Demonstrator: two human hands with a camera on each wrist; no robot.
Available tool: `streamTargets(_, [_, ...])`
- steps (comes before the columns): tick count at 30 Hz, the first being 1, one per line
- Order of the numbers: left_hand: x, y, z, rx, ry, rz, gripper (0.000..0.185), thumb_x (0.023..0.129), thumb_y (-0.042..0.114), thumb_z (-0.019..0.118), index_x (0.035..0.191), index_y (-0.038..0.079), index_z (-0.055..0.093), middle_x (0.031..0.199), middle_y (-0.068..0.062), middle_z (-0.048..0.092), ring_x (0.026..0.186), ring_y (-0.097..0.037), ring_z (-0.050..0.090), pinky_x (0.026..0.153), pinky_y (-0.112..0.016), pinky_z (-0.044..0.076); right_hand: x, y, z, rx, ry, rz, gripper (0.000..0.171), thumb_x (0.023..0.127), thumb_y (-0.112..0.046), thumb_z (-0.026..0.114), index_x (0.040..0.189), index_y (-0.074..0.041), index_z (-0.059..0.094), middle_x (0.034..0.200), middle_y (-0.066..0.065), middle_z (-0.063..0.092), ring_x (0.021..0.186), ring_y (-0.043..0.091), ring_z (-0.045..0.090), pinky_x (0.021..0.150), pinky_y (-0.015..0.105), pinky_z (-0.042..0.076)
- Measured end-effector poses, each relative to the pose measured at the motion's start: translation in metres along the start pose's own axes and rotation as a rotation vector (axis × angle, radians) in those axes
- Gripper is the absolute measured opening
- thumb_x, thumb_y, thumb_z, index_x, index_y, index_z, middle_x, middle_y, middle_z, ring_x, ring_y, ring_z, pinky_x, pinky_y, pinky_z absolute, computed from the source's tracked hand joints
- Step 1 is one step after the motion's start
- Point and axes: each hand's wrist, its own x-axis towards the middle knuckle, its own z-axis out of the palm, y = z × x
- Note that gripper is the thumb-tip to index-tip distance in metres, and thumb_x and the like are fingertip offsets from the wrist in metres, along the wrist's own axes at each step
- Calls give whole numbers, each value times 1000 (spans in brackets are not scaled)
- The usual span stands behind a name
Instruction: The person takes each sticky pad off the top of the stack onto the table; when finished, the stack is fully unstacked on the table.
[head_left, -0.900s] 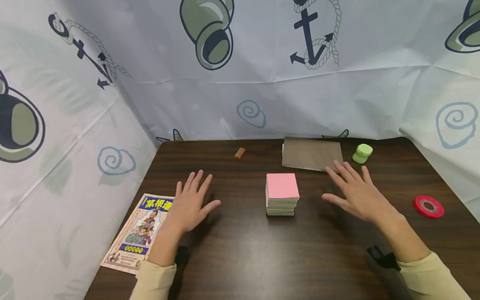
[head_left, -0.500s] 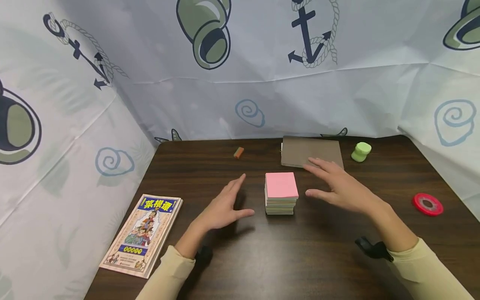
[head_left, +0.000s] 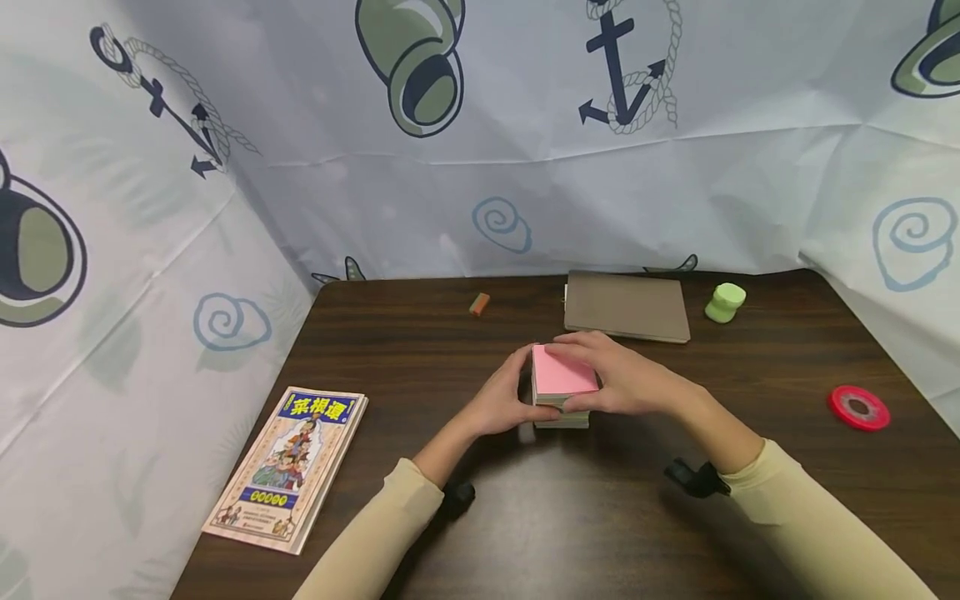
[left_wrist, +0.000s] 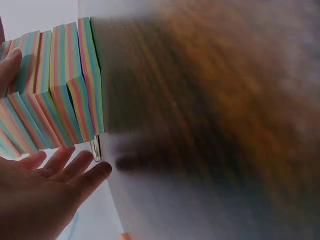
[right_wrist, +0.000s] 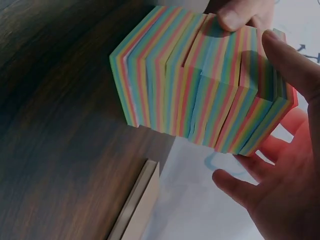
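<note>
A tall square stack of sticky notes (head_left: 564, 372) stands on the dark wooden table (head_left: 570, 517), pink on top. Its sides show striped coloured pads in the left wrist view, where the stack (left_wrist: 55, 95) leans across the upper left. My left hand (head_left: 497, 406) holds it from the left, thumb across the front and fingers along the side. From the right my right hand (head_left: 626, 379) grips the upper pads, its thumb (right_wrist: 287, 60) on the front face. The right fingertips reach the far top edge. The stack's back is hidden in the head view.
Beyond the stack lies a grey-brown notebook (head_left: 626, 307), with a small light-green waisted object (head_left: 725, 302) to its right. A small orange-and-green block (head_left: 480, 304) sits at the back. A red ring-shaped roll (head_left: 858, 408) lies right, an illustrated book (head_left: 288, 467) left.
Both hands have moved inward from either side, first apart over the table, and now hold the sticky-note stack between them. The stack stays in the same place.
</note>
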Motion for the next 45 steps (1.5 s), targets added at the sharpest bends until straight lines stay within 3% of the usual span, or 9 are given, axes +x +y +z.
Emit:
streamTargets(5, [2, 2, 1, -17, -6, -23, 91, 71, 33, 90, 143, 16, 37, 138, 2, 49, 128, -19, 47, 102, -42, 39, 6, 0, 1, 14, 5, -27, 75, 80, -38, 81, 142, -11, 51, 142, 4, 48, 124, 22, 42, 91, 41, 43])
streamTargets(21, [0, 2, -1, -81, -36, -46, 86, 73, 30, 88, 139, 14, 36, 133, -2, 50, 126, -22, 48, 99, -42, 41, 0, 3, -8, 54, 74, 4, 73, 79, -30, 84, 143, -14, 52, 137, 4, 50, 117, 22, 47, 89, 42, 43])
streamTargets(28, [2, 1, -1, -79, -39, -40, 86, 74, 32, 87, 138, 6, 36, 133, -14, 51, 127, -29, 47, 98, -44, 41, -33, 29, -27, 14, 128, 140, 73, 80, -37, 82, 143, -17, 52, 137, 7, 49, 113, 25, 49, 83, 42, 43])
streamTargets(33, [3, 3, -1, -58, -38, -60, 83, 73, 34, 87, 136, 12, 37, 132, -8, 52, 129, -25, 46, 98, -42, 41, -67, 63, -33, -26, 142, 239, 70, 80, -39, 81, 140, -12, 55, 132, 11, 53, 107, 26, 51, 81, 43, 42])
streamTargets(39, [3, 3, 0, -52, -33, -65, 82, 73, 32, 88, 135, 14, 38, 128, -1, 52, 127, -20, 47, 97, -39, 41, -105, 102, -30, -75, 120, 347, 70, 79, -40, 82, 134, -2, 57, 126, 21, 56, 111, 36, 53, 90, 56, 40])
streamTargets(45, [4, 2, 2, -62, -44, -57, 81, 74, 33, 87, 134, 14, 38, 127, 0, 52, 127, -19, 47, 97, -40, 42, -122, 123, -28, -141, 106, 409, 71, 79, -37, 82, 130, 5, 58, 123, 29, 56, 109, 42, 53, 91, 60, 40])
